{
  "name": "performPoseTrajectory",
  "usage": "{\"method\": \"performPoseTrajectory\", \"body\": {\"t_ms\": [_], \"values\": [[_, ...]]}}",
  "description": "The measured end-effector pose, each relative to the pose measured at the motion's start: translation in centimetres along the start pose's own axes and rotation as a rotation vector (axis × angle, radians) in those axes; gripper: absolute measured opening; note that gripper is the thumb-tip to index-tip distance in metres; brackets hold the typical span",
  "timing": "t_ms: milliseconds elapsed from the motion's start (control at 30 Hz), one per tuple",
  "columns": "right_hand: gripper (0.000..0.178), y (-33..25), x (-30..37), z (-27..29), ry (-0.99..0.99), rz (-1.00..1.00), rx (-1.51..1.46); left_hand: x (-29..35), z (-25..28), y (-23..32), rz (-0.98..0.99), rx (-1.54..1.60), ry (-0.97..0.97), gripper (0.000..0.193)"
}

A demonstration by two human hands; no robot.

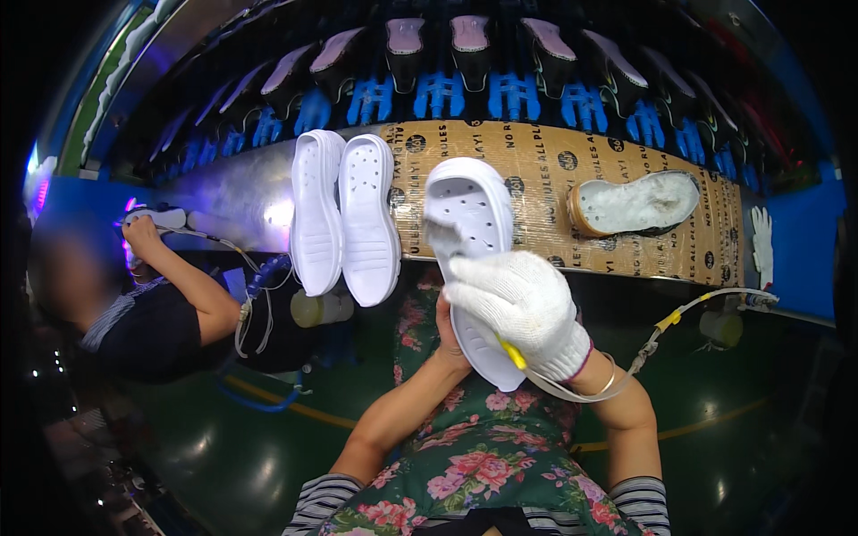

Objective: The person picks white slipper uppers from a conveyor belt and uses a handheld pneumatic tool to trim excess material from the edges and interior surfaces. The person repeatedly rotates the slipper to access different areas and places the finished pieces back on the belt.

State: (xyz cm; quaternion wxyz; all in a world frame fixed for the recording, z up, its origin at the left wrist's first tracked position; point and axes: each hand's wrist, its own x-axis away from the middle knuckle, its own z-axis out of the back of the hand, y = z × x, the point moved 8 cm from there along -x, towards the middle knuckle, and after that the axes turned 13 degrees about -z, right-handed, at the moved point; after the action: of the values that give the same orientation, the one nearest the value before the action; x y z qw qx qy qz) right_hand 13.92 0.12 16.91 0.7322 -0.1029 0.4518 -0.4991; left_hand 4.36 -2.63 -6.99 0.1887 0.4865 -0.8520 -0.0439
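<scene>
A white shoe sole [483, 344] with holes in its inner face is held up in front of me, toe end away. My bare left hand [447, 323] grips its left edge, with part of the fingers hidden beneath it. My right hand [518, 299], in a white knit glove, is closed over the sole on what looks like a hose-fed brush, its pale tip near the sole's inner face. Most of that tool is hidden by the glove; its yellow fitting [512, 355] shows below the fingers. Two more white soles [316, 214] [370, 219] lie side by side left of it.
Printed cardboard [536, 192] covers the bench. A residue-crusted sole [636, 204] rests there at right, by a white glove [761, 246]. The hose [645, 348] loops from the right. Behind stand dark shoe uppers [469, 45] on blue clamps [514, 94]. A co-worker [170, 304] works at left.
</scene>
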Motion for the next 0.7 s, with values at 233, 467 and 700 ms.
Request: {"method": "performPoseTrajectory", "body": {"t_ms": [233,467,700], "values": [[0.031,1.6,0.3,0.8,0.133,-0.066,-0.131,-1.6,-4.6,2.9,-0.063,0.372,-0.226,0.099],[0.025,2.9,-0.1,1.7,0.072,-0.126,-0.275,-3.5,-7.7,5.3,-0.215,0.262,-0.209,0.109],[0.032,1.6,1.1,-0.1,-0.091,-0.021,-0.494,-4.8,-8.6,5.7,-0.169,0.172,-0.336,0.112]]}}
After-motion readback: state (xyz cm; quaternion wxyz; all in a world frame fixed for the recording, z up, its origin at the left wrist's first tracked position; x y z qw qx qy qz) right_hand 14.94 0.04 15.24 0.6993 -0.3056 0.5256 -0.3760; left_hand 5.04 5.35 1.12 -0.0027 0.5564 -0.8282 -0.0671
